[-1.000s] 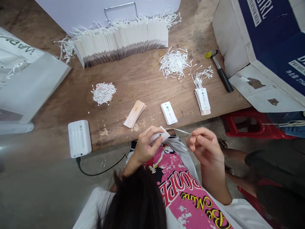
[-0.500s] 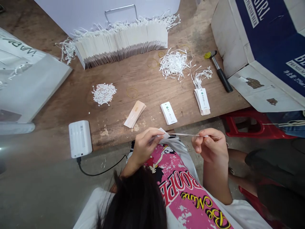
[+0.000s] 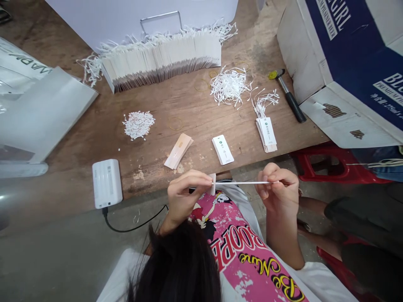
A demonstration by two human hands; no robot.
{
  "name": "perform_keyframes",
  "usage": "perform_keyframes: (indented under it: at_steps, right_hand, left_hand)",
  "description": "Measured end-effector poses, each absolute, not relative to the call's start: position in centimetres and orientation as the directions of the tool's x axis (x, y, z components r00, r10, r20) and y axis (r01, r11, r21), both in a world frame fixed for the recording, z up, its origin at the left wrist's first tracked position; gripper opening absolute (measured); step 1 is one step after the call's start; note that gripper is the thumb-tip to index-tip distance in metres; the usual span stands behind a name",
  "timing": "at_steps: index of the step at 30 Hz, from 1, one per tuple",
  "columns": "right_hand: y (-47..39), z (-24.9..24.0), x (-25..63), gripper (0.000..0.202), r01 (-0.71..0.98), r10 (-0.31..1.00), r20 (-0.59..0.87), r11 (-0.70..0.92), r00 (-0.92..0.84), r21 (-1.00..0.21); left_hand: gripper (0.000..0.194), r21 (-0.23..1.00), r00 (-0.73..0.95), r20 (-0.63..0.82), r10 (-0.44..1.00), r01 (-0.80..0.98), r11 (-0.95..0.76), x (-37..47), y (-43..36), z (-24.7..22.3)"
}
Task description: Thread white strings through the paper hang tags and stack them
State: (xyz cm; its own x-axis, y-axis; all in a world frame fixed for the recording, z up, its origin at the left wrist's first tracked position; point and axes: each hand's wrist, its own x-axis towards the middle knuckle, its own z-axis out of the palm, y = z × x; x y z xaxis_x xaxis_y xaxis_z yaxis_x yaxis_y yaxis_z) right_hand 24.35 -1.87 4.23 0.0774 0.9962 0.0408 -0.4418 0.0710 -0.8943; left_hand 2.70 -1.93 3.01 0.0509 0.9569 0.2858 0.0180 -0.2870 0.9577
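Over my lap, my left hand pinches a small card hang tag, seen nearly edge-on. A white hang-tag string runs straight and taut from the tag to my right hand, whose closed fingertips grip its far end. Just beyond my hands on the table are a stack of tan tags and a stack of white printed tags. To their right lies a bundle of strung tags. Behind the stacks sits a heap of loose white strings.
A long row of strung tags stands at the back. Small white pieces form a pile at left, near a white power bank with a cable. A hammer lies beside the cardboard box. Someone sits at right by a red stool.
The tag has turned edge-on and my left hand has shifted slightly left. The string between my hands is now straighter and looks thicker. My right hand stays in nearly the same place.
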Motion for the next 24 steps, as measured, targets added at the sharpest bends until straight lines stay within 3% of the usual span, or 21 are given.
perform_keyframes:
  at_steps: [8, 11, 15, 19, 24]
  right_hand:
    - [-1.8, 4.6, 23.7, 0.019, -0.584, 0.999, 0.048, 0.034, -0.009, -0.811]
    - [-1.8, 5.6, 23.1, 0.021, -0.543, 0.997, 0.06, 0.024, -0.049, -0.839]
    - [-1.5, 7.2, 22.1, 0.042, -0.489, 0.977, -0.093, -0.177, -0.192, -0.854]
    - [-0.7, 7.6, 21.4, 0.035, -0.474, 0.855, -0.162, -0.42, -0.492, -0.774]
    - [0.0, 7.1, 20.8, 0.03, -0.429, 0.757, -0.144, -0.504, -0.638, -0.75]
  left_hand:
    - [0.022, 0.925, 0.11, 0.374, 0.921, -0.12, -0.361, 2.8, -1.7, 3.6]
    - [0.018, 0.897, 0.125, 0.434, 0.892, -0.151, -0.416, 2.8, -1.4, 3.9]
    - [0.018, 0.856, 0.137, 0.512, 0.848, -0.17, -0.489, 3.0, -1.1, 4.3]
    - [0.022, 0.847, 0.16, 0.526, 0.835, -0.183, -0.499, 3.1, -1.0, 4.4]
    - [0.009, 0.817, 0.187, 0.576, 0.796, -0.149, -0.556, 3.0, -0.8, 4.5]
